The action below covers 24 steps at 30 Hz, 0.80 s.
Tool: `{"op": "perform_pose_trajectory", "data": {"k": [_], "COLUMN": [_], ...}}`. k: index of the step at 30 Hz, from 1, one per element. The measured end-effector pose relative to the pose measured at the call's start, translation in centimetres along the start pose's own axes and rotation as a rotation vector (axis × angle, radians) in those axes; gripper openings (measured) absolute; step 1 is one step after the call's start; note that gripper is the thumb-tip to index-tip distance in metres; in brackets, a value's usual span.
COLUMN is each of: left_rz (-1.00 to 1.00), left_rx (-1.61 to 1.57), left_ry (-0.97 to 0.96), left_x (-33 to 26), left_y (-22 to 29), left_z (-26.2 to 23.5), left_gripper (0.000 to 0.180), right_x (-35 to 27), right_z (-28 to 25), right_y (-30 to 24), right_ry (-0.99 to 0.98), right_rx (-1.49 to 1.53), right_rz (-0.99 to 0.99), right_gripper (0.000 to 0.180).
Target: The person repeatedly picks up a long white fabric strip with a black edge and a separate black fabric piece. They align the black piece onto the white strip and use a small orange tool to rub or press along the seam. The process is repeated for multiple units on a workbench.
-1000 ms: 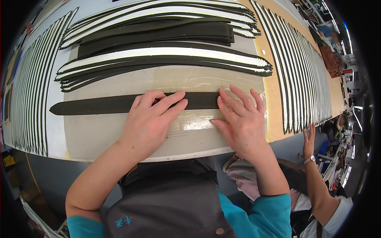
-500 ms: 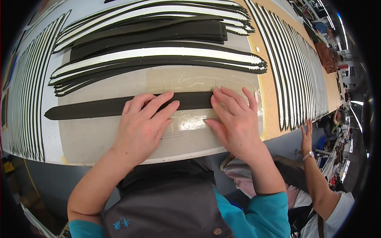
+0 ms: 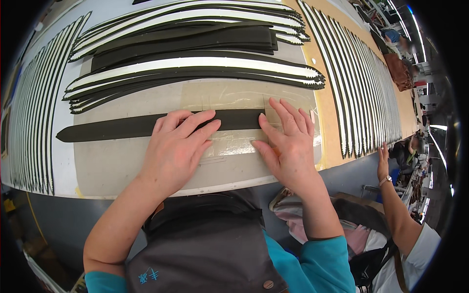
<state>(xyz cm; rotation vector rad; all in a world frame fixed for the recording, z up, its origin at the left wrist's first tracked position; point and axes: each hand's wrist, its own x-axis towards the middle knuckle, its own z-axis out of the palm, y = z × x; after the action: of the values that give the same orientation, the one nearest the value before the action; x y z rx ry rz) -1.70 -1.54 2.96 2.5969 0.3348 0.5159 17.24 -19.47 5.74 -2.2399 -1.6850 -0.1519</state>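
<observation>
A long black strip (image 3: 112, 129), pointed at its left end and square at its right, lies crosswise on a grey-beige mat. My left hand (image 3: 171, 151) rests on the middle of the strip, fingers stretched out and fingertips pressing its surface. At the square end is my right hand (image 3: 290, 146), its fingers spread and one fingertip touching the strip's edge. A small orange thing (image 3: 277, 151) shows between the thumb and palm of that hand; most of it is hidden, and I cannot tell whether it is gripped. Thin lines mark the clear-covered patch (image 3: 234, 146) beneath the strip.
Beyond the strip lie a bundle of black-and-white strips (image 3: 195, 66), a black stack (image 3: 195, 41) and another striped bundle (image 3: 195, 14). Rows of toothed-end strips line the left (image 3: 41, 107) and right (image 3: 351, 88). A co-worker's hand (image 3: 383, 163) touches the table edge at right.
My right hand's fingers have shifted slightly and now sit a little closer together at the strip's end. My left hand stays on the strip. The whole view has shifted slightly.
</observation>
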Motion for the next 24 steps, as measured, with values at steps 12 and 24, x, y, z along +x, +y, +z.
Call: {"op": "perform_pose_trajectory", "data": {"k": [12,24], "left_rz": [0.01,-0.017], "left_rx": [0.003,0.069], "left_ry": [0.11,0.126], "left_x": [-0.9,-1.1], "left_y": [-0.8,-0.3], "left_z": [0.3,0.2], "left_gripper": [0.035,0.04], "right_x": [-0.5,-0.4], "right_z": [0.1,0.4], "right_y": [0.0,-0.2], "right_ry": [-0.008,-0.025], "right_rx": [0.006,0.022], "right_rz": [0.041,0.022], "right_gripper": [0.043,0.045]}}
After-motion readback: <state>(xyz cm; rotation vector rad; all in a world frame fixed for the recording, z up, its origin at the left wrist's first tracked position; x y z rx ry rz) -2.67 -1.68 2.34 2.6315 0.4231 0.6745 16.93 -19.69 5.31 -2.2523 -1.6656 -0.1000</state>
